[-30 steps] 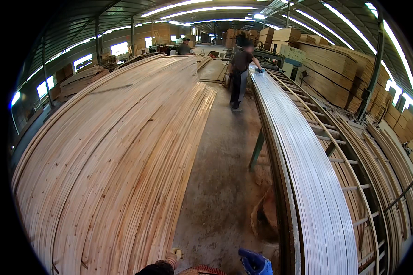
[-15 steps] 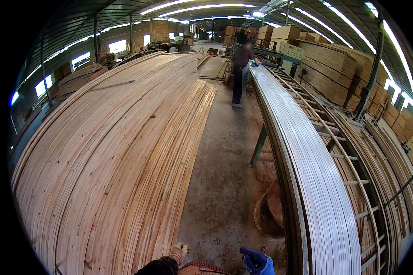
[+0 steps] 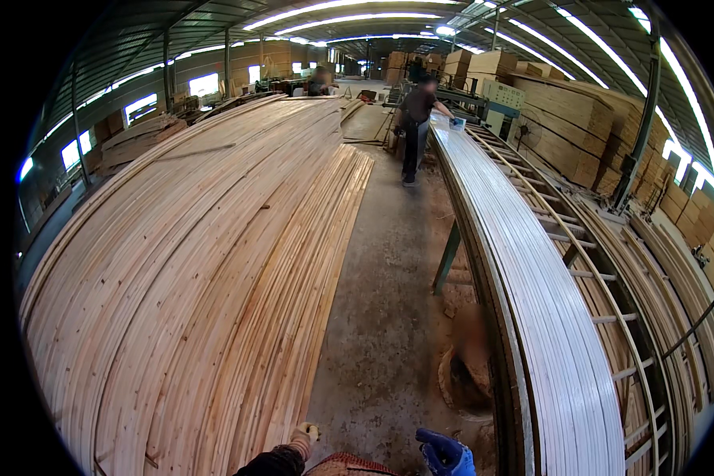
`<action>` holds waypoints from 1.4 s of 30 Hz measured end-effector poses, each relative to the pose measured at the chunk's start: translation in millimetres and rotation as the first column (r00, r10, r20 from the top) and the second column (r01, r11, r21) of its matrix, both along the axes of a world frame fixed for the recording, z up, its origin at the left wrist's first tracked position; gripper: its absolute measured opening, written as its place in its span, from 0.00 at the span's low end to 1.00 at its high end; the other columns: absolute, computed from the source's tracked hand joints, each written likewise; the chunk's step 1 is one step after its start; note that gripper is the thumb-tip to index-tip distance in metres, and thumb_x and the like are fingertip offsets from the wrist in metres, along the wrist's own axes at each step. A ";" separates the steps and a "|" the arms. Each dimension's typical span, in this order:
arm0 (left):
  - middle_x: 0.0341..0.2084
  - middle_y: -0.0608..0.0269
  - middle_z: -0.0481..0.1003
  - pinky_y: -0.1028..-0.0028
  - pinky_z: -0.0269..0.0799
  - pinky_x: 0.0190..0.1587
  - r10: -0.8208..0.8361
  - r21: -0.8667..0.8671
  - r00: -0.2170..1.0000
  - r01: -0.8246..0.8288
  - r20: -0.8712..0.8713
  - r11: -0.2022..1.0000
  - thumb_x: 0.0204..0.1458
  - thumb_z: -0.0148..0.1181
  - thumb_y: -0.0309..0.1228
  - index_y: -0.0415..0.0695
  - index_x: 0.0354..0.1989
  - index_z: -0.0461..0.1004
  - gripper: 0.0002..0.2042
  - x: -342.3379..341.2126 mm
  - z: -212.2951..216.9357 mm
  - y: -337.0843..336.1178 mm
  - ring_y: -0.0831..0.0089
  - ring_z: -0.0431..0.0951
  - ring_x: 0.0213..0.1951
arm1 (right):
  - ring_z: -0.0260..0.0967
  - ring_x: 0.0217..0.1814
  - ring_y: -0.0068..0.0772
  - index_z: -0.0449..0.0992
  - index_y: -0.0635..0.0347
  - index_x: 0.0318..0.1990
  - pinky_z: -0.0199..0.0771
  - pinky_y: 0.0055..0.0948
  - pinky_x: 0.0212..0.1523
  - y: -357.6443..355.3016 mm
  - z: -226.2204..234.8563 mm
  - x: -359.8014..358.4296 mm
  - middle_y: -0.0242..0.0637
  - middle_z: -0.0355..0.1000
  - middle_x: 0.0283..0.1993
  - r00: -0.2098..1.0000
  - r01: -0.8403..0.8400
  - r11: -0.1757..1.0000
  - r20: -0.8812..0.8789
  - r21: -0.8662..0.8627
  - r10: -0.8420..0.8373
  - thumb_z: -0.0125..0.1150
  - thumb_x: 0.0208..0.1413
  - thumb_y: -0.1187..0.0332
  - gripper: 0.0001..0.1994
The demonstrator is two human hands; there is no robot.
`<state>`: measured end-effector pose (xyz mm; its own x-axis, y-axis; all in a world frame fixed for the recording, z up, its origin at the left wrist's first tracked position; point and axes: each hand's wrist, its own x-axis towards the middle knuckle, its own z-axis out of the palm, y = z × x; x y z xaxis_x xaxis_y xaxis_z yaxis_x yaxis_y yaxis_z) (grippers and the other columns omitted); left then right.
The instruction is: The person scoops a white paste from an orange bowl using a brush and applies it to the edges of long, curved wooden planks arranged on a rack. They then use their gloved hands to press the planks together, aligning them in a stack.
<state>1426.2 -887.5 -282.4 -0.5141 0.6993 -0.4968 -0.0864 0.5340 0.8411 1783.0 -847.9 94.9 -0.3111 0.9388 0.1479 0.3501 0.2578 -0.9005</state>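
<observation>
My left hand (image 3: 305, 435), in a pale glove, is low in the picture beside the near right edge of the wide stack of long wooden strips (image 3: 206, 262). Its fingers are curled in, and I see nothing in them. Across the aisle to the right is my right hand (image 3: 446, 454) in a blue glove, its thumb side spread from the other fingers and nothing visible in its grasp. It is left of the long bed of strips with a shiny, whitish top (image 3: 531, 293), apart from it. The lower picture edge cuts off part of this hand.
A co-worker (image 3: 416, 119) stands at the far end of the whitish bed, one hand at a small pale-blue container (image 3: 457, 124). A rounded basin-like thing (image 3: 456, 381) sits low beside the bed. A roller rack (image 3: 603, 278) runs along its right side. Concrete floor (image 3: 373, 293) separates the stacks.
The co-worker's reaching hand has shifted right and nearer, and the pale-blue container now shows at it. The co-worker's feet have drawn together. My hands have hardly moved.
</observation>
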 end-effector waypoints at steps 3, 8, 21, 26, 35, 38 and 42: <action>0.29 0.57 0.79 0.71 0.76 0.29 0.040 -0.046 0.999 -0.039 0.026 0.998 0.61 0.53 0.27 0.34 0.40 0.73 0.08 3.9 3.4 -4.5 0.71 0.79 0.28 | 0.78 0.46 0.27 0.78 0.61 0.52 0.76 0.26 0.48 1.9 2.8 2.4 0.40 0.80 0.46 0.998 -0.003 1.000 0.058 0.018 0.002 0.60 0.59 0.72 0.13; 0.27 0.57 0.79 0.71 0.74 0.27 0.066 -0.113 0.998 -0.063 0.025 0.992 0.62 0.53 0.28 0.36 0.39 0.74 0.08 13.7 20.0 0.0 0.73 0.78 0.26 | 0.77 0.46 0.26 0.78 0.60 0.52 0.76 0.26 0.48 6.1 0.1 -1.1 0.39 0.80 0.47 0.998 -0.032 0.999 0.052 0.036 0.031 0.60 0.59 0.73 0.14; 0.29 0.60 0.80 0.72 0.72 0.28 0.045 -0.101 0.996 -0.037 0.076 0.994 0.62 0.53 0.31 0.39 0.39 0.74 0.08 33.5 52.6 15.5 0.73 0.79 0.27 | 0.79 0.45 0.28 0.79 0.60 0.52 0.76 0.27 0.47 0.5 7.1 1.1 0.41 0.80 0.45 0.996 -0.029 0.997 0.087 0.071 0.023 0.60 0.59 0.72 0.13; 0.29 0.59 0.80 0.73 0.72 0.28 -0.040 -0.086 0.999 0.041 0.021 0.995 0.61 0.54 0.31 0.40 0.40 0.75 0.08 34.9 34.9 16.5 0.74 0.80 0.28 | 0.78 0.45 0.28 0.78 0.61 0.53 0.76 0.26 0.47 -9.6 14.7 4.1 0.41 0.80 0.45 0.998 0.033 0.999 0.054 -0.033 -0.032 0.60 0.60 0.71 0.14; 0.29 0.58 0.80 0.72 0.76 0.36 -0.249 -0.086 0.967 0.243 -0.056 0.966 0.60 0.54 0.32 0.36 0.40 0.77 0.11 47.2 -2.4 5.0 0.70 0.80 0.30 | 0.79 0.45 0.29 0.78 0.61 0.52 0.77 0.27 0.47 -43.8 5.3 22.9 0.41 0.81 0.45 0.990 0.127 0.960 0.090 -0.248 -0.108 0.60 0.60 0.71 0.14; 0.30 0.57 0.82 0.71 0.76 0.40 -0.268 -0.023 0.954 0.267 -0.135 0.963 0.58 0.54 0.35 0.38 0.41 0.79 0.13 57.2 -14.6 3.0 0.68 0.81 0.33 | 0.79 0.43 0.31 0.79 0.60 0.52 0.77 0.28 0.45 -55.2 0.0 39.9 0.42 0.81 0.44 0.992 0.112 0.992 0.072 -0.052 -0.108 0.60 0.60 0.70 0.13; 0.30 0.56 0.82 0.69 0.76 0.42 -0.268 -0.056 0.958 0.263 -0.098 0.963 0.57 0.54 0.35 0.39 0.41 0.80 0.13 96.0 8.7 12.4 0.66 0.82 0.34 | 0.79 0.40 0.30 0.79 0.60 0.51 0.77 0.28 0.43 -69.2 4.3 74.3 0.41 0.81 0.43 0.987 0.116 0.985 0.094 0.127 -0.128 0.60 0.60 0.70 0.13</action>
